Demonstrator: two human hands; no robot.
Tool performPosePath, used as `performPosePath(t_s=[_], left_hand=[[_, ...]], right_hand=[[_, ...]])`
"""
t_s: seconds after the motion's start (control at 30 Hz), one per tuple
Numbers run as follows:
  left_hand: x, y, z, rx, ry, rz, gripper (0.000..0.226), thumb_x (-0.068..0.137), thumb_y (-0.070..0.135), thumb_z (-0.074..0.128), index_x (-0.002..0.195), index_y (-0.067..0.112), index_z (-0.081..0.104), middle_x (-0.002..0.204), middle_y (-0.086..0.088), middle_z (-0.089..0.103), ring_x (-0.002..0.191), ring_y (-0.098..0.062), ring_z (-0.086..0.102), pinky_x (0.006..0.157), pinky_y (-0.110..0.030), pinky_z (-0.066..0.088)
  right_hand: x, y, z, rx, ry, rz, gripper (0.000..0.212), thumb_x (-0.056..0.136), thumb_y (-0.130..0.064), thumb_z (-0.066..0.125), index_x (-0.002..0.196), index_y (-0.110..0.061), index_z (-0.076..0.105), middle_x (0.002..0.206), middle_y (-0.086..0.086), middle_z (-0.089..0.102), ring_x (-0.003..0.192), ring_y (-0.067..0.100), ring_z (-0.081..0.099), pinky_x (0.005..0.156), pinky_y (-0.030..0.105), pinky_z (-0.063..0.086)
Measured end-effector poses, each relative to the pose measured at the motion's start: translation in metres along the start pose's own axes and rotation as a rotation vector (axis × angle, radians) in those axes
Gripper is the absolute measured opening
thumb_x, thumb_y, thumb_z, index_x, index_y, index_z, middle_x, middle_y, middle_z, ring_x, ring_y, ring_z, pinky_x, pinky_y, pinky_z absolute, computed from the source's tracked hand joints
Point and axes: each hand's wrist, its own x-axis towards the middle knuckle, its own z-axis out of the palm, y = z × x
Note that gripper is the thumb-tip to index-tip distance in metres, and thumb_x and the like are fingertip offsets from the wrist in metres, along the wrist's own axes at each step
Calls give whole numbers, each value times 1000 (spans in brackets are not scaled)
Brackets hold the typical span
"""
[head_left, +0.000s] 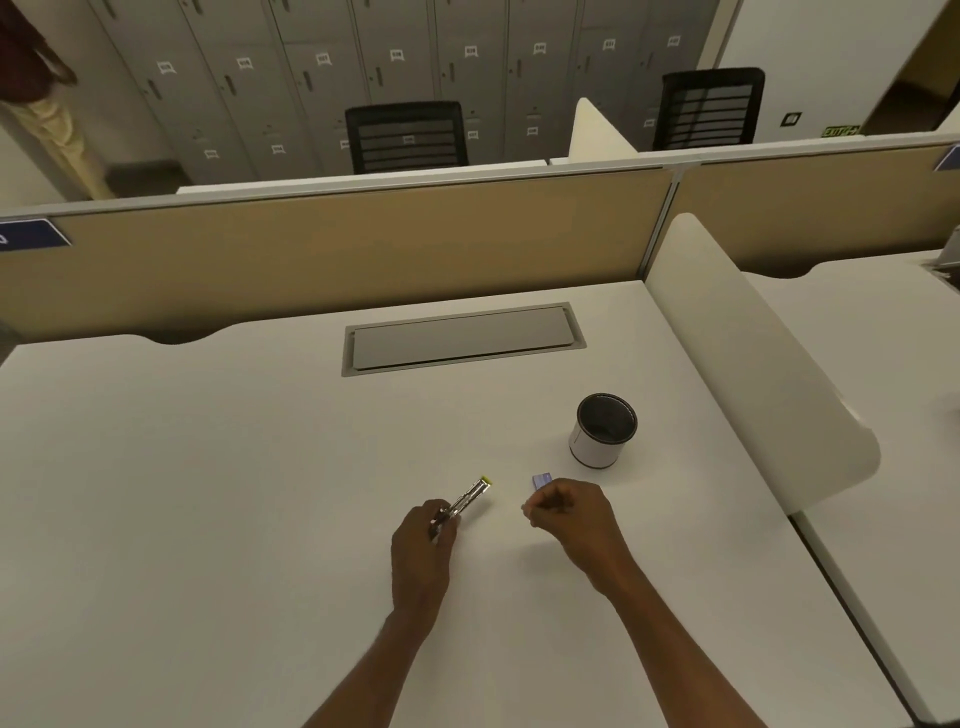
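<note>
My left hand (422, 540) grips one end of a small silver stapler (470, 496) with a yellow-green tip; the stapler points up and to the right over the white desk (208, 493). My right hand (569, 512) has its fingers curled, and a small blue box (542, 480) shows at its fingertips. Whether the fingers pinch the box or only touch it is not clear. A white cup with a dark inside (602, 431) stands upright just beyond my right hand.
A grey cable hatch (462, 338) is set into the desk further back. A tan partition (337, 249) closes the far edge, and a white curved divider (753, 364) runs along the right. Black chairs (408, 136) and grey lockers (322, 67) stand beyond.
</note>
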Motion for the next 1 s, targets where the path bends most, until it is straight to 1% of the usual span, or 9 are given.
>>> performPosePath(t_s=[0.03,0.1,0.2,0.27,0.33,0.43,0.6,0.83,1.0], left_hand=[[1,1,-4,-37,-13,4,10,96,18,72,98,28,71,86,5,69,78,-16,64,73,-41,54],[4,4,-12,-97,-51,0,14,93,16,76,97,29,73,86,4,73,77,-17,64,73,-38,53],[6,9,-23,-121,-122,14,17,88,14,81,97,27,76,88,8,76,80,-16,68,76,-37,55],[7,14,-30,-126,-168,37,16,87,13,82,94,26,77,87,7,75,79,-16,67,76,-38,54],[8,20,-37,-105,-204,78,14,87,14,82,92,26,78,85,6,74,77,-17,66,74,-38,53],[8,28,-44,-75,-250,126,12,86,17,83,93,25,79,87,8,75,80,-17,68,73,-35,55],[8,39,-49,-54,-282,142,9,87,20,82,95,24,80,88,9,76,83,-17,70,76,-36,56],[7,47,-57,-29,-287,169,7,88,22,82,94,24,80,87,7,76,81,-16,69,75,-36,56],[4,49,-60,-25,-277,161,9,87,20,83,96,22,81,88,6,76,82,-15,69,74,-33,56]], right_hand=[[0,-3,1,8,-1,-15,4,76,-10,78,73,-13,77,78,4,79,86,21,75,86,35,58],[0,-9,3,32,-14,-35,5,75,-8,79,74,-13,78,80,2,79,86,21,76,80,30,57],[3,-16,6,0,-9,-102,8,75,-5,79,75,-13,78,78,-1,78,74,10,73,70,25,54],[4,-19,9,-44,-4,-173,9,75,-3,79,76,-12,76,76,-2,77,68,4,70,66,22,52],[4,-23,12,-89,-32,-264,8,78,-6,80,77,-11,74,76,-1,77,70,7,72,66,19,55],[2,-27,17,-177,-96,-399,7,83,-9,78,82,-15,74,79,-2,76,76,12,72,73,14,55],[4,-22,22,-318,-132,-478,9,85,-17,78,89,-25,76,83,-9,74,78,12,67,76,25,55],[3,-24,22,-370,-158,-514,12,84,-12,79,89,-24,78,85,-6,74,76,11,65,74,33,56],[1,-24,23,-404,-167,-520,12,86,-12,77,89,-24,78,87,-8,73,79,11,65,75,34,56]])
